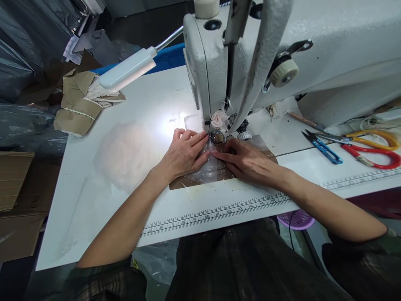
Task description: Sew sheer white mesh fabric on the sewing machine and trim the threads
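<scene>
A white sewing machine's presser foot (pixel 216 137) is between my hands. My left hand (pixel 188 152) lies palm down at its left, fingers stretched out over thin, see-through fabric (pixel 209 169). On the right, my right hand (pixel 247 161) has bent fingers closed at the fabric's edge close to the foot; its grip is partly hidden. Beneath the fabric shows a brown sheet (pixel 181 182) on the machine bed. A pale pink ruffled rosette (pixel 219 119) hangs at the machine head, just above the foot.
Left of my hands sits a pale, soft-looking heap (pixel 125 156). A lamp (pixel 128 69) hangs over the table, near a brown-wrapped bundle (pixel 79 100). At right lie blue thread snips (pixel 324 148) and red-and-yellow-handled scissors (pixel 372 156). A printed ruler (pixel 219 213) follows the front edge.
</scene>
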Demonstrator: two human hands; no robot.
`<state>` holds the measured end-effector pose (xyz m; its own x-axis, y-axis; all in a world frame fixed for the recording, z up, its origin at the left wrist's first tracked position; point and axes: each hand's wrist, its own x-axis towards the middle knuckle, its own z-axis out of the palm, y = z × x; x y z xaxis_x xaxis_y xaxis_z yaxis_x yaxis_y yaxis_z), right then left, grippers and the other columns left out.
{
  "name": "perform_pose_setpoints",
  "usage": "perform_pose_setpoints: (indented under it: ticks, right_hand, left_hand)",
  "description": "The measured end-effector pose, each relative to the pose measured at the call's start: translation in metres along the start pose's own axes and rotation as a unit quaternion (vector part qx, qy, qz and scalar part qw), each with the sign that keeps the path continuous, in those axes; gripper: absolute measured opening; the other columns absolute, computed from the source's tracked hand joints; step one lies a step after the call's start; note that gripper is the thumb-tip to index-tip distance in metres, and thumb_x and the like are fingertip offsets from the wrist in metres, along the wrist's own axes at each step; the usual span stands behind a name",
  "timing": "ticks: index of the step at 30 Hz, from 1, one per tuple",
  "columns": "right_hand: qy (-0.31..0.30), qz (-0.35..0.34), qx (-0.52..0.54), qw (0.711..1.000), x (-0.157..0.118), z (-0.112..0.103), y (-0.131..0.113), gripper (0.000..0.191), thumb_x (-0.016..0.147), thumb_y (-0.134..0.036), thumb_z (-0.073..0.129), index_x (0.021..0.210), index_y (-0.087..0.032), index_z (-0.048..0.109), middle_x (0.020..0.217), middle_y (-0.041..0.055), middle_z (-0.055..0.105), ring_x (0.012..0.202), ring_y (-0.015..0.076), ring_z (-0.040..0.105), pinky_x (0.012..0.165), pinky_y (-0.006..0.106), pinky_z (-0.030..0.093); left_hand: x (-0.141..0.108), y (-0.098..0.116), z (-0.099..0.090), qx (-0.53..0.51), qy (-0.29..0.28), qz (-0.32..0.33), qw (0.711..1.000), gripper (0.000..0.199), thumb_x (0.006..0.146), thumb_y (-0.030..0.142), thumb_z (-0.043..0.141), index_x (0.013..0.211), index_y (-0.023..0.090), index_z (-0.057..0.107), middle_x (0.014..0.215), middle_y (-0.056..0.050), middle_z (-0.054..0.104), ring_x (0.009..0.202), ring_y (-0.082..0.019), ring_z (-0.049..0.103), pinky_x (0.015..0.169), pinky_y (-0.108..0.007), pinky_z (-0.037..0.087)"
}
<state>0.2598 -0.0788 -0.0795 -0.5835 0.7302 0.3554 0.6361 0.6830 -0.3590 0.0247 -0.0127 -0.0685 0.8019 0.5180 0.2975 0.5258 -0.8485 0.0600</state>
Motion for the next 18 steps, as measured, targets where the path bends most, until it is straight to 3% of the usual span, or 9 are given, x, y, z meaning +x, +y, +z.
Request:
perform_pose_setpoints:
  ticks: [7,18]
  right_hand:
    - [0.006,0.007,0.011,1.000,-0.0007,0.0019,-0.0002,0.036,0.096,-0.020,0.044,0.127,-0.021,0.063,0.104,0.0121,0.054,0.092,0.0237,0.057,0.085,0.046,0.058]
    - [0.012,0.015,-0.002,1.000,0.0002,0.0038,-0.0013,0.036,0.097,-0.020,0.043,0.123,-0.018,0.066,0.102,0.0126,0.056,0.088,0.0233,0.058,0.080,0.045,0.058]
  left_hand:
    - [0.0013,0.0028,-0.0030,0.006,-0.011,-0.002,1.000,0.036,0.097,0.033,0.047,0.126,0.019,0.063,0.129,-0.013,0.067,0.105,-0.031,0.059,0.091,-0.051,0.039]
    - [0.0016,0.0037,-0.0006,0.036,-0.005,0.010,0.999,0.038,0.098,0.035,0.045,0.126,0.017,0.063,0.131,-0.013,0.067,0.103,-0.031,0.059,0.093,-0.052,0.037]
